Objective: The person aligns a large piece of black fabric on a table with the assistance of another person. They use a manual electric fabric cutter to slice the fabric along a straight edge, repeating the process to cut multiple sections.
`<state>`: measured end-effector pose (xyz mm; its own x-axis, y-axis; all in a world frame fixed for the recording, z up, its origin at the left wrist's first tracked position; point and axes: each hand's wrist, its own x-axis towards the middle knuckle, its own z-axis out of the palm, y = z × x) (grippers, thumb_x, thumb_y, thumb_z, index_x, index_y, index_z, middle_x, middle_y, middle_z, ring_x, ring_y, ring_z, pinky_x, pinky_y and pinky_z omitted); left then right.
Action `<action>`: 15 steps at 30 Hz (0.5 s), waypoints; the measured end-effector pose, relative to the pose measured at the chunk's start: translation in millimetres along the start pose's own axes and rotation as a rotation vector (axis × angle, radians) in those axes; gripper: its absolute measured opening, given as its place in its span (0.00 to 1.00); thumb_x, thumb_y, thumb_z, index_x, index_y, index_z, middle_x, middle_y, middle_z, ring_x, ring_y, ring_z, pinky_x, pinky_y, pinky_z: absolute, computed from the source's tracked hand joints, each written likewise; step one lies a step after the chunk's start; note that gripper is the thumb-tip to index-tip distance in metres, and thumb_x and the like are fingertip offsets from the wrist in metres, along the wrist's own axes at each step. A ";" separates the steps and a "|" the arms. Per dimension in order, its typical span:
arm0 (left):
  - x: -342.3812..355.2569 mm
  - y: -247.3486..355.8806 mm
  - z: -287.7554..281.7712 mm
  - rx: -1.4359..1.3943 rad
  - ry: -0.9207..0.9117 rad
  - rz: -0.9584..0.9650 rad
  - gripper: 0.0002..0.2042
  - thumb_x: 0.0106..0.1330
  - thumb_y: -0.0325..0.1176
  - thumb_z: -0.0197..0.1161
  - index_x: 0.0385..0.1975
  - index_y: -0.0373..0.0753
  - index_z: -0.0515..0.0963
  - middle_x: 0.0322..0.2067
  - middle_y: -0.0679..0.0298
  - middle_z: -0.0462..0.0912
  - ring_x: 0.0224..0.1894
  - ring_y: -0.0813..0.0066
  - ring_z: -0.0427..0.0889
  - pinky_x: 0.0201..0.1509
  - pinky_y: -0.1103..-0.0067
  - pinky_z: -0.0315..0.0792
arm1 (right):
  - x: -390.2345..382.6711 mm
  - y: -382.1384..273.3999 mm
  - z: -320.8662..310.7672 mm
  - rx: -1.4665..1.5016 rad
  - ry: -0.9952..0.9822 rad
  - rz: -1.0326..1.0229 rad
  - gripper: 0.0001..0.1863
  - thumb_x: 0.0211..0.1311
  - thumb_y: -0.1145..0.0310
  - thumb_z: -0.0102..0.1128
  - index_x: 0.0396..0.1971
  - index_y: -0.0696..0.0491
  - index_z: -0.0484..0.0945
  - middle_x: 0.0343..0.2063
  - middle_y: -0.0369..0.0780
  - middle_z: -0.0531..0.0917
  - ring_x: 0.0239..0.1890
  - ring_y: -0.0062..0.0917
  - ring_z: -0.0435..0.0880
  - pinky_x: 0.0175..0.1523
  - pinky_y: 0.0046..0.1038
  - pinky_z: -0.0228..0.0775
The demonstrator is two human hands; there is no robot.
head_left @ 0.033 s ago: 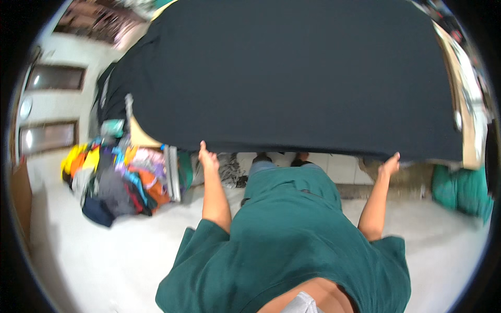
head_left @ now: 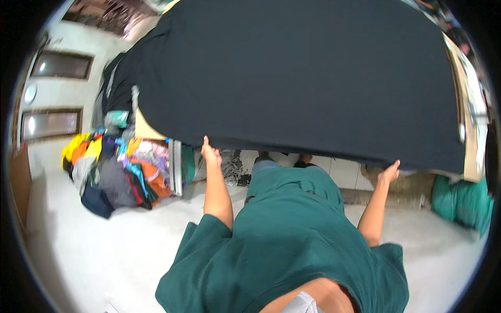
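A wide black fabric (head_left: 302,78) lies spread over a table, its near edge running across in front of my body. At the left part of that edge, my left hand (head_left: 211,154) pinches the cloth, thumb on top and the other fingers mostly hidden beneath. Farther right along the same edge, my right hand (head_left: 389,172) holds the fabric in a like way. The cloth between the hands looks flat and smooth. Toward the far left it bunches into folds that hang over the side.
Pale table board (head_left: 146,127) shows at the left corner, and a light wooden strip (head_left: 472,151) at the right end. A heap of coloured cloth (head_left: 120,175) sits on the floor at left. Green bundles (head_left: 462,203) lie below the table's right end.
The whole view has tilted slightly, the left side rising and the right side dropping. Both hands keep their hold at nearly the same places on the fabric's edge.
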<state>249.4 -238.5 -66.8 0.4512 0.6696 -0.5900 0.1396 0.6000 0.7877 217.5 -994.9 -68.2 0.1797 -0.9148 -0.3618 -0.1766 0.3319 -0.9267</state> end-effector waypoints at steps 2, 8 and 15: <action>20.7 26.4 -6.6 -0.049 0.080 0.100 0.18 0.75 0.40 0.67 0.58 0.37 0.76 0.54 0.61 0.82 0.45 0.69 0.85 0.41 0.75 0.80 | -63.4 8.1 12.9 -0.022 -0.071 0.074 0.28 0.72 0.49 0.66 0.53 0.61 0.78 0.45 0.43 0.87 0.41 0.35 0.87 0.41 0.40 0.81; 89.4 93.9 -21.7 -0.058 0.160 0.141 0.20 0.75 0.39 0.67 0.59 0.34 0.76 0.55 0.57 0.83 0.51 0.65 0.86 0.51 0.71 0.82 | -161.9 36.1 21.9 -0.148 -0.332 0.162 0.25 0.72 0.45 0.66 0.43 0.56 0.78 0.38 0.42 0.86 0.34 0.30 0.86 0.32 0.33 0.77; 180.2 182.2 -55.6 0.120 0.275 0.120 0.14 0.71 0.37 0.71 0.48 0.32 0.84 0.41 0.61 0.87 0.32 0.67 0.86 0.32 0.72 0.80 | -298.0 61.7 43.8 -0.138 -0.700 0.291 0.29 0.72 0.41 0.65 0.43 0.57 0.81 0.33 0.40 0.86 0.29 0.26 0.84 0.33 0.27 0.75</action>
<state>307.1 15.8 -39.4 0.2181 0.8354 -0.5045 0.2105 0.4645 0.8602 195.5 -691.8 -22.0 0.6700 -0.4203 -0.6119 -0.4214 0.4633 -0.7796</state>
